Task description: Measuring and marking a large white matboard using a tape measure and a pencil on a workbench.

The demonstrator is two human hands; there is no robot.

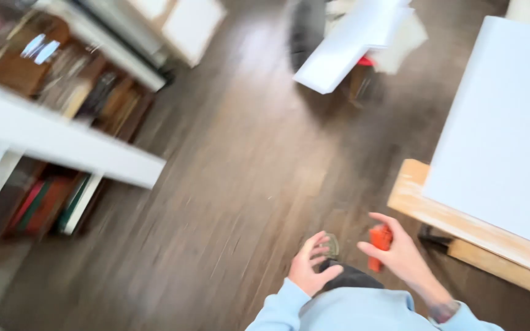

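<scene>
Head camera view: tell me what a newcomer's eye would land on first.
The large white panel on the wooden bench at right stands out most. Low in the middle, the right hand holds a small orange object, the left hand loosely curled beside it. A white bookshelf fills the left edge.

Light blue sleeves (soft, sweatshirt-like) cover both arms.
</scene>
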